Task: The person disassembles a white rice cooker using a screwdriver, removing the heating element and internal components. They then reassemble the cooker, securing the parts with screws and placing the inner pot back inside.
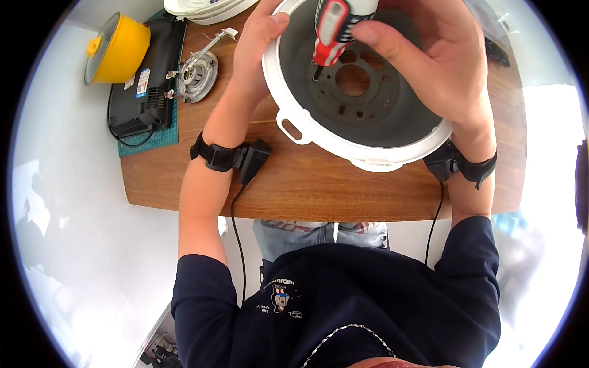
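A rice cooker housing (285, 80) with a white rim and a grey inside stands before me, its bottom pierced by several holes. My left hand (261, 37) grips the rim on the left, thumb over the edge; its other fingers are mostly hidden. Over the housing, my right hand (438, 61) is closed round a screwdriver (331, 37) with a red, white and dark blue handle. The thumb presses on the handle, and the short dark shaft points down at the housing's bottom, left of the large centre hole. Whether the tip touches a screw I cannot tell.
On the wooden table (319, 190), a round metal heating plate (199, 76) with a lever lies to the left. Beyond it, a yellow pot (126, 52) rests on a black appliance (147, 92) over a green mat (165, 138). White round parts (208, 9) lie at the back. Cables hang from both wrist straps.
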Tool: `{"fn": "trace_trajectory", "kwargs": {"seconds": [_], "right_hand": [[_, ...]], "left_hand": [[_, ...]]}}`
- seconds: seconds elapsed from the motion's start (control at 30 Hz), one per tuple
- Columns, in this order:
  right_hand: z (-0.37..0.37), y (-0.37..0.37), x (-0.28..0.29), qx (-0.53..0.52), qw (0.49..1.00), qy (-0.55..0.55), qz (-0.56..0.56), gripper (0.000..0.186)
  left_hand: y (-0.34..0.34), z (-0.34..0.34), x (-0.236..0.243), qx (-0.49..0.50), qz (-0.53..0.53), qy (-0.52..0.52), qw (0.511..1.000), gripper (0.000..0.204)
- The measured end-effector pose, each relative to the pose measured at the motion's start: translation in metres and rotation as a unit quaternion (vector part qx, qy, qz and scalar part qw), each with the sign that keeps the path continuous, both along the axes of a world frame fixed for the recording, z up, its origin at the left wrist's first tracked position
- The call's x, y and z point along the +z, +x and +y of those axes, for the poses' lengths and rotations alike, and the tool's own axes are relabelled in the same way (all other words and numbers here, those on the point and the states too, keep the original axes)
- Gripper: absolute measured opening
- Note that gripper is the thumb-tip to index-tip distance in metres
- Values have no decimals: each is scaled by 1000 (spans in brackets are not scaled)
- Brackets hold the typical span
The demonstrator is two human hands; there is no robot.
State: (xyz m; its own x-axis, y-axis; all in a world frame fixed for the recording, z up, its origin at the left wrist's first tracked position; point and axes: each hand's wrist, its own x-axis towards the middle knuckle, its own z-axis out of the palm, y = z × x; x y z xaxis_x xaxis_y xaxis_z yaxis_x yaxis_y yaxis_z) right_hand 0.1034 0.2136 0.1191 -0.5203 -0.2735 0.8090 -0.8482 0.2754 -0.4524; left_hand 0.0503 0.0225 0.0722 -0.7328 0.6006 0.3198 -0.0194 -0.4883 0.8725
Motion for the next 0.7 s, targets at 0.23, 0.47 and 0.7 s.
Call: {"fn": "trace_trajectory", "kwargs": {"seconds": [0.23, 0.47, 0.7], "right_hand": [[16, 2, 16, 35, 992, 117, 7, 47], [3, -13, -8, 68, 997, 12, 33, 46], [8, 9, 22, 35, 995, 92, 2, 45]], "left_hand": [[-4, -3, -4, -14, -4, 15, 1000, 74], [-2, -7, -7, -8, -31, -11, 999, 73], [-1, -3, -5, 21, -23, -9, 999, 72]]}}
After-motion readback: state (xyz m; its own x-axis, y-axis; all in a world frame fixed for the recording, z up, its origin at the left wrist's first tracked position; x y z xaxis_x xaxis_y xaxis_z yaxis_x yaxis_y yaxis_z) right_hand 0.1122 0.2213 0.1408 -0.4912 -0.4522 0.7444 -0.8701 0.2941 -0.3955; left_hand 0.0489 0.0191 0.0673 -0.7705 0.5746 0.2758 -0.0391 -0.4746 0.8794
